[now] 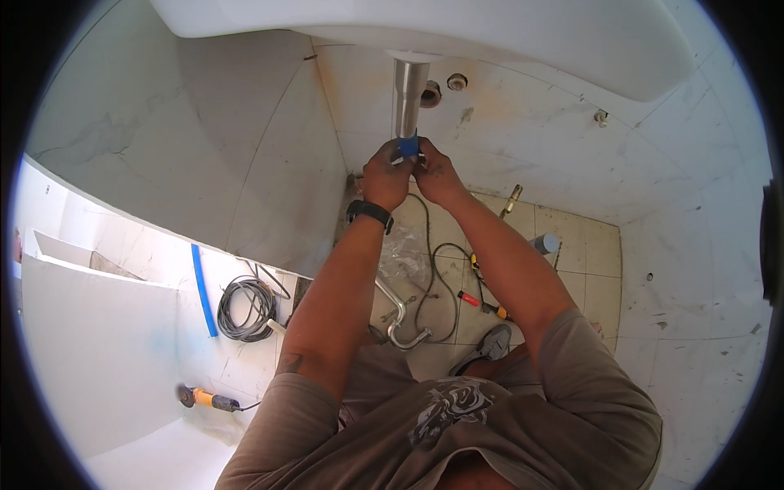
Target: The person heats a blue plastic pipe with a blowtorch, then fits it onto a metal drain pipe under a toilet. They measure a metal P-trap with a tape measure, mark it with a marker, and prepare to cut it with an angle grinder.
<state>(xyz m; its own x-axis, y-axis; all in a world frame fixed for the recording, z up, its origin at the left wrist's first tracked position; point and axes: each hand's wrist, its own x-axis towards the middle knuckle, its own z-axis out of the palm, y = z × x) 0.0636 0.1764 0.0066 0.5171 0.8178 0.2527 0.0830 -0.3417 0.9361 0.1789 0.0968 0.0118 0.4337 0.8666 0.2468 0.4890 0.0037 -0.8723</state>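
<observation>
While left hand [385, 175] and right hand [439, 175] grip blue band [408, 147] at lower end of shiny cylindrical metal pipe [410, 96], below edge of white ceramic basin [457, 31], uneven pressure could skew band; sideways pull might loosen pipe.

head camera: worn on the head, left one of a side-by-side pair | faces steeply down, slightly forward | wide fisheye, edges bowed, corners dark | near; left hand [387, 175] and right hand [439, 175] above centre | spans white basin [425, 24] to wearer's shirt [555, 408]
</observation>
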